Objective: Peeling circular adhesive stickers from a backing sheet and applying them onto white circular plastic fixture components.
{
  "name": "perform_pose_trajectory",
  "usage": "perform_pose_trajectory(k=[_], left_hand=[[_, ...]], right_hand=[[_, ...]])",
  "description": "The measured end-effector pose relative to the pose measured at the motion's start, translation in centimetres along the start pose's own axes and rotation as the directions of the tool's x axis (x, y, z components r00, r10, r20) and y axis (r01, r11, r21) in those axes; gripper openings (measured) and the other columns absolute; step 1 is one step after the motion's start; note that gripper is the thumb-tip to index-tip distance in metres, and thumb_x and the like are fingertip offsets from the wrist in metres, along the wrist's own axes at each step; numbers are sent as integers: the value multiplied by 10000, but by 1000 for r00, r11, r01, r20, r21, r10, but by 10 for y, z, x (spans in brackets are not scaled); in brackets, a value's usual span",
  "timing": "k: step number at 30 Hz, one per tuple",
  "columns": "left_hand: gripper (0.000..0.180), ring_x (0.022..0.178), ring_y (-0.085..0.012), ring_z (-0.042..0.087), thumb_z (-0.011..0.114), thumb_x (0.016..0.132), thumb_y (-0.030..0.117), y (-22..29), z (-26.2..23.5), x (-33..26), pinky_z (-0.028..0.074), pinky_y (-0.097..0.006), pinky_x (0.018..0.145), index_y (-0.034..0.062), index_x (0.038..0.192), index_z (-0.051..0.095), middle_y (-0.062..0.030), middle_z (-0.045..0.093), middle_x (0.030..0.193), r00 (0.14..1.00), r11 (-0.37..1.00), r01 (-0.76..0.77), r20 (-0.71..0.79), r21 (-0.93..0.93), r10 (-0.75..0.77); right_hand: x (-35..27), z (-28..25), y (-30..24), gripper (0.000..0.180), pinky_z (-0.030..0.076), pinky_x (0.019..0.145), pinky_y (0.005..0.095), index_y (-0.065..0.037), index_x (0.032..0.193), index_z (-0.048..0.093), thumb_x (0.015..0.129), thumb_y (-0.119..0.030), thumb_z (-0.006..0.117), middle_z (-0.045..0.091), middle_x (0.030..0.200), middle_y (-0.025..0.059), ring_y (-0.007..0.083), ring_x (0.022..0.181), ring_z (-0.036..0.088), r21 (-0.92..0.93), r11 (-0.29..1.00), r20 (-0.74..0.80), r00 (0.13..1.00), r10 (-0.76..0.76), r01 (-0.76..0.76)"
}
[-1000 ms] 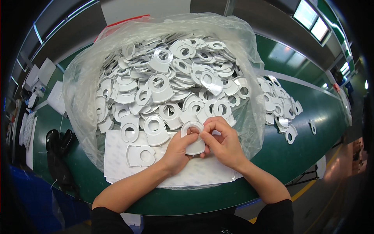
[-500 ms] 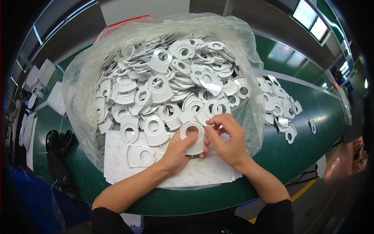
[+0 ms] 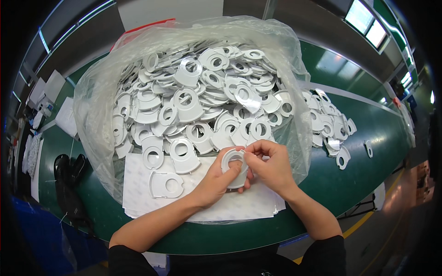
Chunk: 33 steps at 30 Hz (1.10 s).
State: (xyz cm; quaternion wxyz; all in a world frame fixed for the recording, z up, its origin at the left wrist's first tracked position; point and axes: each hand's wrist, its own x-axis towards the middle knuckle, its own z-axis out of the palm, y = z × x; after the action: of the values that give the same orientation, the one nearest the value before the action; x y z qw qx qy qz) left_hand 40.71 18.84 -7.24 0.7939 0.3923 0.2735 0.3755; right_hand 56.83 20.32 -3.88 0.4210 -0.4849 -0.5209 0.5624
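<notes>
Head view, lower centre of frame: white ring-holed plastic piece [image 3: 234,165] pinched between left hand [image 3: 216,180] from below and right hand [image 3: 271,166] from above, fingertips of both closed on its rim, right thumb and forefinger narrowed at the upper edge. Held just above white backing sheets [image 3: 138,184] on a green conveyor belt [image 3: 368,152]. Flat, thin, matte; rounded tab with a circular cut-out. Judged risk: thin rim slipping or bending under the pinch, or dropping into the identical heap and being lost. Behind, across centre frame: heap of like pieces [image 3: 202,96] spilling from a clear crinkled plastic bag [image 3: 92,106]. Right of frame: smaller loose pile [image 3: 329,126] on the belt. Left edge: black strap-like item [image 3: 66,172].
</notes>
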Motion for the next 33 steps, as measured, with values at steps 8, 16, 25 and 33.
perform_pose_trajectory(k=[8,16,25,33], left_hand=[[692,792,-201,582,186,918,629,0,2,-2,458,-313,651,131,1398,192,-130,551,950,1000,999,18,12,36,-19],[846,782,-231,573,67,834,728,4,7,-3,443,-316,645,122,1418,154,-131,515,1113,998,995,61,-34,80,-58],[825,705,-235,595,116,872,696,5,-4,3,453,-311,580,80,1420,94,-164,572,925,996,986,68,69,-154,-58],[747,744,-234,598,135,908,646,3,-2,3,470,-316,614,81,1394,175,-160,579,898,995,993,91,45,-69,-88]], right_hand=[[-2,3,-1,213,430,388,215,40,732,565,787,-125,688,586,608,39,80,449,563,-147,989,-74,996,-42,30],[-9,6,-4,327,446,460,271,-30,700,502,693,-210,775,545,576,25,129,506,577,-699,685,-33,947,-318,206],[0,-16,-1,229,464,557,262,13,811,575,775,-182,690,610,671,84,120,584,596,-380,908,139,981,-132,176],[-5,-2,-6,194,457,533,260,26,807,580,855,-159,612,618,656,92,124,600,609,-394,917,9,998,-69,67]])
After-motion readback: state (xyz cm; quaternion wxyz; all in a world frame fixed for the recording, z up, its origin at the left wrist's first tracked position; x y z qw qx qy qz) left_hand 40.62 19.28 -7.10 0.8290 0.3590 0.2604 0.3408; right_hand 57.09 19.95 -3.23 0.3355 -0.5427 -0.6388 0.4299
